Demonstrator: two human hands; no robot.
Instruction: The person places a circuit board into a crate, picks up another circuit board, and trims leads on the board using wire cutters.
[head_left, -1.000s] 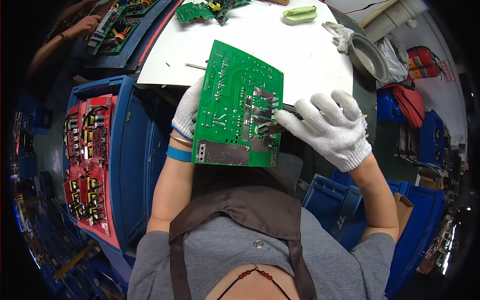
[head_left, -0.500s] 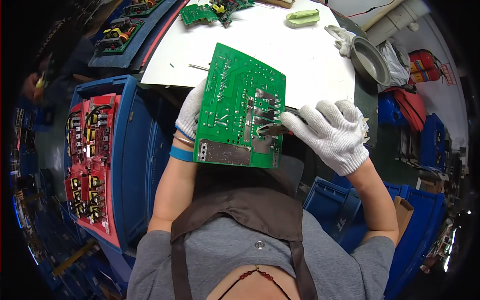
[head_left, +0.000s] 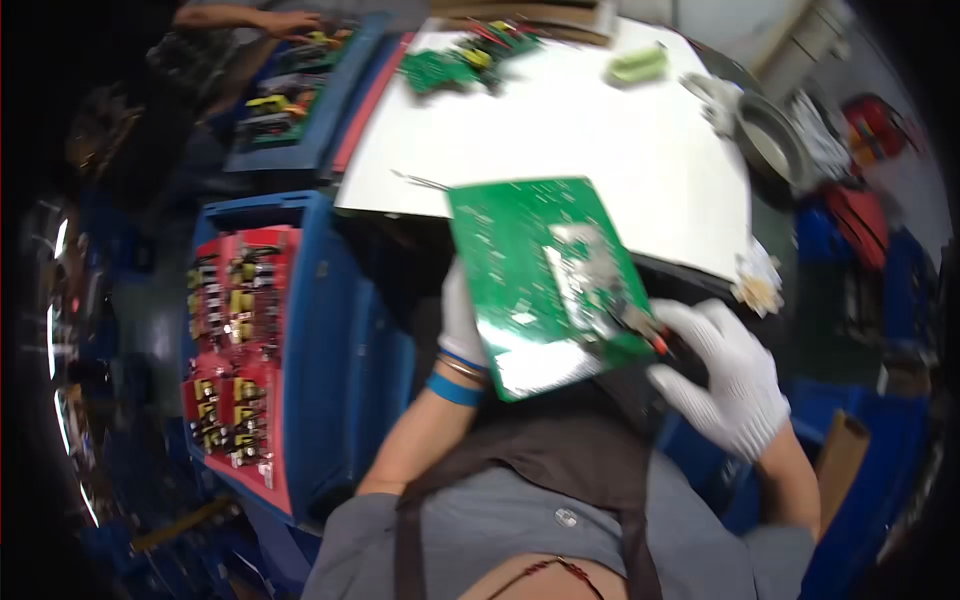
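Observation:
A green circuit board (head_left: 530, 250), solder side toward me, is held up tilted in front of the table edge. My left hand (head_left: 460, 315), in a white knit glove, grips it from behind at its left side; most of those fingers are hidden. In my gloved right hand (head_left: 735, 385) is a pair of wire cutters (head_left: 643, 325) with a red part on the handle. Their jaws lie over the board's lower right, near its silvery solder patches. Blur hides whether they touch it.
A white table (head_left: 560, 130) carries another green board (head_left: 440, 72), a pale green object (head_left: 638, 65) and a grey bowl (head_left: 770, 140). At left, a blue crate (head_left: 320, 350) holds a red panel with components. Another person's hand (head_left: 290, 22) is over boards at the upper left.
The view has shifted. The board has come lower and toward me and tilted, its lower part now glaring. My right hand has moved down with the cutters, its thumb and fingers now farther apart.

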